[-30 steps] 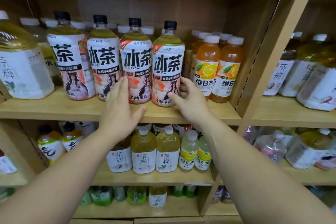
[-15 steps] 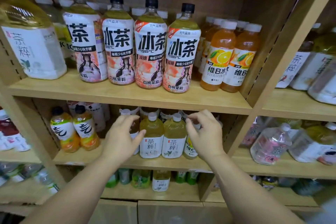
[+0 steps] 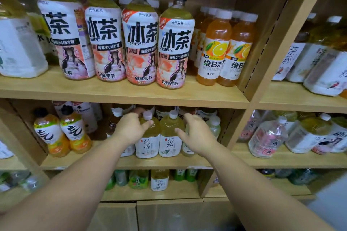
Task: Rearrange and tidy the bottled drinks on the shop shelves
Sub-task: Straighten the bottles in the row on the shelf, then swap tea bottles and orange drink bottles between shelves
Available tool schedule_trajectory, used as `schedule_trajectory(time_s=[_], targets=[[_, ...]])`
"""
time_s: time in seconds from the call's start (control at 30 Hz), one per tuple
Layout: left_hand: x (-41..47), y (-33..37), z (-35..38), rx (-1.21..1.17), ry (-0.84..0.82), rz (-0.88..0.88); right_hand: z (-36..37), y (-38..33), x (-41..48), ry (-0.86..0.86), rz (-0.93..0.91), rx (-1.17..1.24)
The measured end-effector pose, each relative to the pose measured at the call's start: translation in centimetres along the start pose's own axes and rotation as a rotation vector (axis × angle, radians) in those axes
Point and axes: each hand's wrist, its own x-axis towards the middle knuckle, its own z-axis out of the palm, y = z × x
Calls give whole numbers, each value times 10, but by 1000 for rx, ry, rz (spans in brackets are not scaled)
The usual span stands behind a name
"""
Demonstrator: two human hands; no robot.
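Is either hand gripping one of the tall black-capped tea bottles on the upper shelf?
No: both the left hand and the right hand are down at the small white-capped tea bottles on the shelf below.

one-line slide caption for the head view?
Both open hands, left and right, reach around two white-capped tea bottles on the middle shelf, below the iced tea row.

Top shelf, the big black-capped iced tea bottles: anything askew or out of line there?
The four iced tea bottles stand upright, none tipped or leaking. The leftmost iced tea bottle is turned off-front, showing its label seam and side print, while the other three face forward. The row also steps forward toward the orange vitamin drinks.
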Motion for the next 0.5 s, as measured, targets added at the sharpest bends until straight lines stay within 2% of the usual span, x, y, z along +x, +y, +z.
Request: schedule_trajectory(time_s=[0.2, 0.37, 0.5], targets=[[0, 2, 7, 113, 28, 42, 8, -15, 34, -206, 186, -24], [-12, -4, 13, 118, 80, 100, 11, -17, 34, -152, 150, -127], [-20, -9, 14, 33, 108, 136, 10, -20, 28, -129, 87, -151]])
